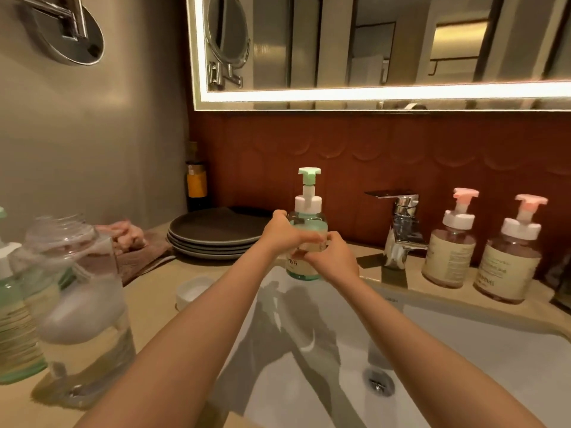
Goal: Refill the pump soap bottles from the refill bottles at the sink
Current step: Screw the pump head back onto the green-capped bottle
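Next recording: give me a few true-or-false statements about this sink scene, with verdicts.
1. The left hand and the right hand both grip the clear teal bottle with the green pump. True.
2. That bottle's pump has been taken off. False: the green pump sits on its neck.
3. Two brownish bottles with pink pumps stand right of the chrome faucet. True.
4. The large clear refill bottle on the left is capped. False: its threaded neck is open.
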`<act>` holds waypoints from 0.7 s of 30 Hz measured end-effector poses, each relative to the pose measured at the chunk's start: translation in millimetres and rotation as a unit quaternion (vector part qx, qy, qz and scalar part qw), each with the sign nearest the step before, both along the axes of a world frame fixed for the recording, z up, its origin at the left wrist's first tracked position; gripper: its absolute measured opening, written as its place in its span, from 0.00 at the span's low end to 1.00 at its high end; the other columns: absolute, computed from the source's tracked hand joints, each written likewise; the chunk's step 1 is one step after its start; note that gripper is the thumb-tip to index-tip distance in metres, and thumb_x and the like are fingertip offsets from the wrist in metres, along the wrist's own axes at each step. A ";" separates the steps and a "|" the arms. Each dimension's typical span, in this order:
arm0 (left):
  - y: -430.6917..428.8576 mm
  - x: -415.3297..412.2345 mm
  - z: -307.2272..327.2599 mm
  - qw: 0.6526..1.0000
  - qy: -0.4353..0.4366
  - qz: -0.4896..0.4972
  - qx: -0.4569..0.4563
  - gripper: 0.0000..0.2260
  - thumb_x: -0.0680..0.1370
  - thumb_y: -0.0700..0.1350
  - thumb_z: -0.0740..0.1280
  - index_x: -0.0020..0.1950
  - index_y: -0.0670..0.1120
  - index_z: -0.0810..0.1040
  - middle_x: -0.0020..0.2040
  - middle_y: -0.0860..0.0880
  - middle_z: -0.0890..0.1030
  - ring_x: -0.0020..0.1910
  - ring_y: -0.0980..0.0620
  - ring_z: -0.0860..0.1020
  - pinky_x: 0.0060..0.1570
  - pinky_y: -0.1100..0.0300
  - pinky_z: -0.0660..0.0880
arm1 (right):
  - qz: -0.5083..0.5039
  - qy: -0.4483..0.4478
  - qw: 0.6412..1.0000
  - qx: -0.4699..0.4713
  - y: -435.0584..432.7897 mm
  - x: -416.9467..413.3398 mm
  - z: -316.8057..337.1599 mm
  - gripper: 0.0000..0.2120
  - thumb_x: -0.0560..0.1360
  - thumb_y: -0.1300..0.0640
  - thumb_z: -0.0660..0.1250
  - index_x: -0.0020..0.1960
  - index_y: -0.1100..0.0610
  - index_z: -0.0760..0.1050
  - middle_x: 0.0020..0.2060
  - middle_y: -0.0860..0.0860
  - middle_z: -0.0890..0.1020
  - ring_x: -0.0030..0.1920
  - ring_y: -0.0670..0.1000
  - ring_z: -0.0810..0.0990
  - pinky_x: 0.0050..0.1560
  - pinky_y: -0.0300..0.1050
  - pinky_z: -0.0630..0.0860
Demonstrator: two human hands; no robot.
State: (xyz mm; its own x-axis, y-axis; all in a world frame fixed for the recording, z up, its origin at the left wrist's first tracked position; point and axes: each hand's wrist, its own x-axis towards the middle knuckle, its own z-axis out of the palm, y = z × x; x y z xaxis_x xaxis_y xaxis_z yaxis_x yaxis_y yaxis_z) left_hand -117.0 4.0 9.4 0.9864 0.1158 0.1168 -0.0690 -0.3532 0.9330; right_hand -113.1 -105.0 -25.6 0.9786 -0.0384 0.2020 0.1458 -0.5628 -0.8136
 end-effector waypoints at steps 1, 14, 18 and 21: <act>-1.5 8.3 0.5 1.000 0.000 0.005 0.010 0.43 0.66 0.46 0.77 0.73 0.41 0.55 0.65 0.45 0.71 0.63 0.46 0.71 0.58 0.54 0.70 | -0.009 0.005 1.000 0.003 2.1 9.0 -1.4 0.28 0.65 0.45 0.75 0.58 0.51 0.68 0.51 0.48 0.78 0.50 0.50 0.75 0.43 0.45 0.71; -13.1 50.7 -24.9 0.998 -0.032 0.010 0.056 0.31 0.75 0.46 0.66 0.74 0.45 0.57 0.68 0.45 0.67 0.58 0.52 0.69 0.49 0.60 0.68 | -0.066 0.050 0.991 0.110 6.2 80.1 -21.4 0.30 0.71 0.56 0.72 0.67 0.56 0.62 0.61 0.55 0.74 0.59 0.57 0.76 0.41 0.44 0.78; -13.8 52.7 -28.0 0.998 -0.033 0.003 0.057 0.21 0.78 0.44 0.61 0.71 0.45 0.64 0.64 0.46 0.74 0.54 0.53 0.72 0.51 0.59 0.70 | -0.024 0.101 0.976 0.191 6.4 88.8 -19.3 0.31 0.72 0.62 0.71 0.70 0.58 0.60 0.64 0.57 0.72 0.63 0.59 0.73 0.57 0.54 0.77; -15.2 50.0 -28.9 0.997 -0.029 -0.002 0.075 0.18 0.79 0.44 0.58 0.69 0.46 0.66 0.64 0.47 0.74 0.55 0.52 0.73 0.50 0.61 0.68 | 0.009 0.114 0.972 0.203 8.1 94.0 -22.5 0.29 0.71 0.64 0.70 0.69 0.57 0.62 0.63 0.56 0.73 0.65 0.59 0.71 0.63 0.57 0.72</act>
State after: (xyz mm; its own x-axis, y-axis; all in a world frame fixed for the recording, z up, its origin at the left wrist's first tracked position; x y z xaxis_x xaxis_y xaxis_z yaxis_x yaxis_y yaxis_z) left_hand -67.1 -11.1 -19.5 0.9781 0.0885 0.1885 -0.1223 -0.4883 0.8640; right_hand -19.1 -96.9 -48.1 0.9975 -0.0520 -0.0488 -0.0577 -0.1874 -0.9806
